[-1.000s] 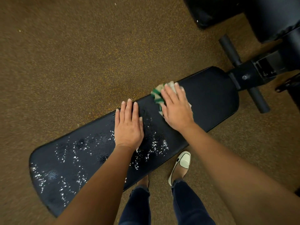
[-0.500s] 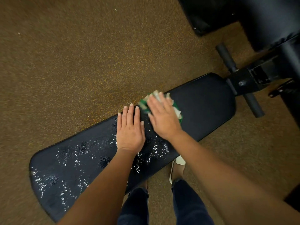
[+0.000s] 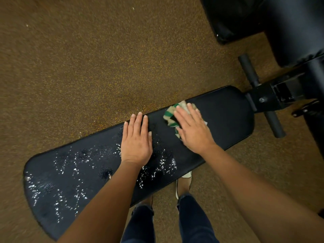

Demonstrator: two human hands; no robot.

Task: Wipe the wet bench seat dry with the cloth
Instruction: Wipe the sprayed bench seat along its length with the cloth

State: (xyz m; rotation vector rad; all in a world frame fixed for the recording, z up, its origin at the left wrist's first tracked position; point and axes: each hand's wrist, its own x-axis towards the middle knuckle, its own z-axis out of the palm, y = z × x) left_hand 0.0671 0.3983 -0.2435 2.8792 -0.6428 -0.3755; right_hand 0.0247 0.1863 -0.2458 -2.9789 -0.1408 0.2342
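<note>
Slid rightward since earlier, the right hand [image 3: 192,132] presses a green-and-beige striped cloth [image 3: 170,118] flat-fingered; left hand [image 3: 136,142] lies spread beside it on the wet black padded bench seat [image 3: 228,113].

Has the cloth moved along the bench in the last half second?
Yes: the cloth slid along the bench seat toward the metal frame, away from the droplets.
</note>
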